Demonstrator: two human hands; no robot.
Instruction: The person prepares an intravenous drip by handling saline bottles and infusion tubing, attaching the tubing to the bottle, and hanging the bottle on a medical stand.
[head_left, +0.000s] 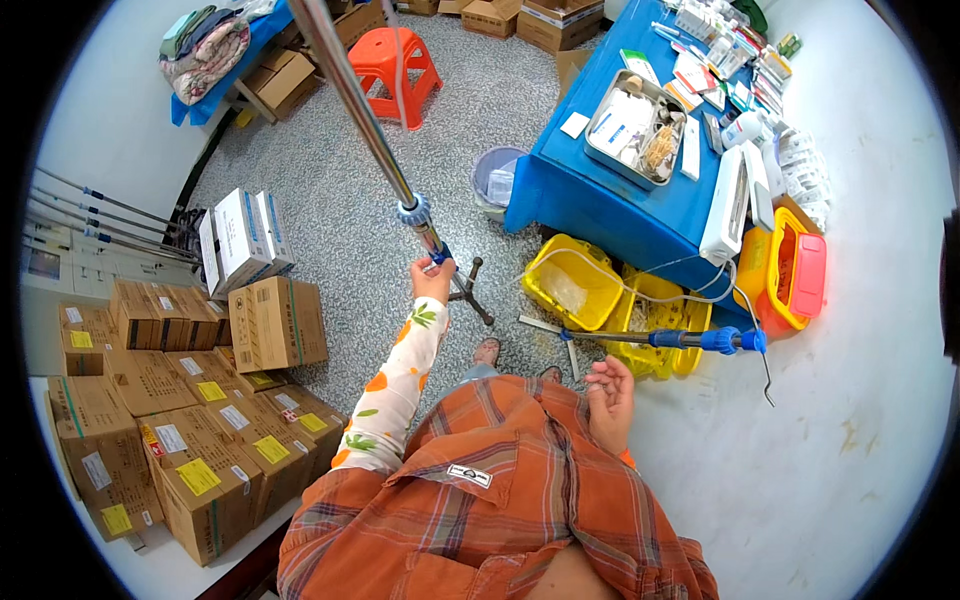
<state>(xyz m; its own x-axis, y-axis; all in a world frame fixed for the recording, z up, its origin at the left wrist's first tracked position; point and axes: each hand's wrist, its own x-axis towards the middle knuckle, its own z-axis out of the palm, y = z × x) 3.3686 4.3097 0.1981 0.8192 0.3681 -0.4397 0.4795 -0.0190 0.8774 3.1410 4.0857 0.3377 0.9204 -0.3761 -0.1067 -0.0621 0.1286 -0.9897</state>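
Note:
A chrome telescopic pole, which looks like an infusion stand, leans upward in front of me, with a blue collar and dark feet on the floor. My left hand grips the pole at its lower blue fitting, below the collar. My right hand hangs near my right side with loosely curled fingers and nothing in it. A second, shorter pole with blue fittings and a bent hook stands just beyond that hand. A thin clear tube runs down beside the upper part of the chrome pole.
Stacked cardboard boxes fill the left. A red plastic stool and a waste bin stand ahead. On the right are a blue-covered table with a metal tray, yellow bins beneath, and a sharps container.

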